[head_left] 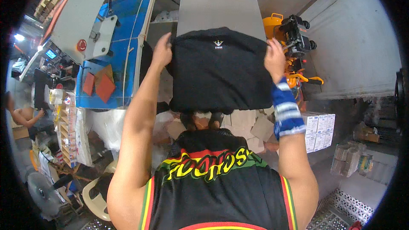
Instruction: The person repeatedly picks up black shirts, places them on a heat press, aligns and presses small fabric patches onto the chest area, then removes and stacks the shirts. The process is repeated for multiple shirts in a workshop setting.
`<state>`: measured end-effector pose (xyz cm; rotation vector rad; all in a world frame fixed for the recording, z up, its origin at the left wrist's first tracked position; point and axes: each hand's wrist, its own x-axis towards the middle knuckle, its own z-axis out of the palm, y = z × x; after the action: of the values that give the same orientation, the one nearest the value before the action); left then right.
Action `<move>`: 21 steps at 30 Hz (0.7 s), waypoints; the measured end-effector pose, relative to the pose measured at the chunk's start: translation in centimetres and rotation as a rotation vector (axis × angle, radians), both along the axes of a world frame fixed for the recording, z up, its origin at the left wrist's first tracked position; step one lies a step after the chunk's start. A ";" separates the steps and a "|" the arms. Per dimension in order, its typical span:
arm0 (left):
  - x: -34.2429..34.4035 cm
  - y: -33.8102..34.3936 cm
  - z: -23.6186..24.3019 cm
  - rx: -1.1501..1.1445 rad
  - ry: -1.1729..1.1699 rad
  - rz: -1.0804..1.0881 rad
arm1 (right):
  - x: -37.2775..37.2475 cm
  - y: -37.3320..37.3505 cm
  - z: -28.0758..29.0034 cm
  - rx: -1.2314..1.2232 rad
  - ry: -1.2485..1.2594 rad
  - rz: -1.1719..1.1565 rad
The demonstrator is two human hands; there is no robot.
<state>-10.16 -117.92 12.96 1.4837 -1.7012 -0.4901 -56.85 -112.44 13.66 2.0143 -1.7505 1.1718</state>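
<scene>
A black shirt point(221, 74) is pulled over the lower part of a flat grey platen point(219, 10) in front of me. A small white emblem sits near the shirt's upper edge. My left hand point(162, 52) is at the shirt's upper left corner, its fingers closed on the cloth at the platen's edge. On the opposite side my right hand point(275, 58) closes on the upper right edge, slightly blurred. Part of the fingers of each hand is hidden at the cloth. A blue and white band point(288, 110) wraps my right forearm.
To the left stands a blue-topped machine table point(128, 30) with a red button point(81, 45) and reddish square pieces point(105, 87). Orange and black equipment point(294, 36) is beyond my right hand. White boxes point(320, 131) are stacked at the right. Another person's arm point(27, 118) shows far left.
</scene>
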 end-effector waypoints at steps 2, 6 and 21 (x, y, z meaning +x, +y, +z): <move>0.0 -2.4 -0.6 0.479 -0.088 -0.039 | 1.4 -3.2 0.2 0.338 0.126 -0.098; 1.8 0.1 4.4 0.216 -0.191 0.025 | -0.8 -2.1 3.2 0.709 0.241 -0.109; 6.7 16.8 22.2 0.208 0.038 -0.112 | -5.4 17.6 22.3 0.561 -0.394 0.095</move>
<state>-3.45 -101.08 35.14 1.5187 -1.7526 -0.7698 -62.25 -94.84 35.94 2.2994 -2.4229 1.2807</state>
